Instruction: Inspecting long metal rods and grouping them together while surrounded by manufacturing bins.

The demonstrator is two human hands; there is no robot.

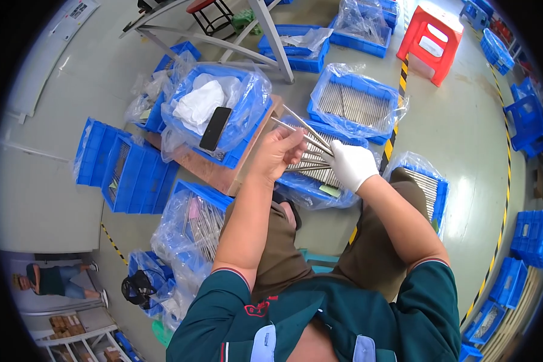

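Note:
My right hand point(355, 165), in a white glove, is closed round one end of several slim metal rods point(313, 140) that fan out toward the left. Bare, my left hand point(277, 149) has its thumb and fingers pinched on a metal rod of the same bunch; its fingertips are partly hidden. Both hands are above a blue crate point(295, 192) lined with clear plastic, where more metal rods point(320, 175) lie in a row. A small greenish paper slip point(330, 190) rests at its near side.
Left of my hands, a plastic-lined crate point(245, 142) holds white cloth point(200, 107) and a black phone point(215, 128). More rods fill crates ahead point(354, 102) and beside my right knee point(427, 188). A red stool point(431, 42) stands far right; a person point(57, 280) is at far left.

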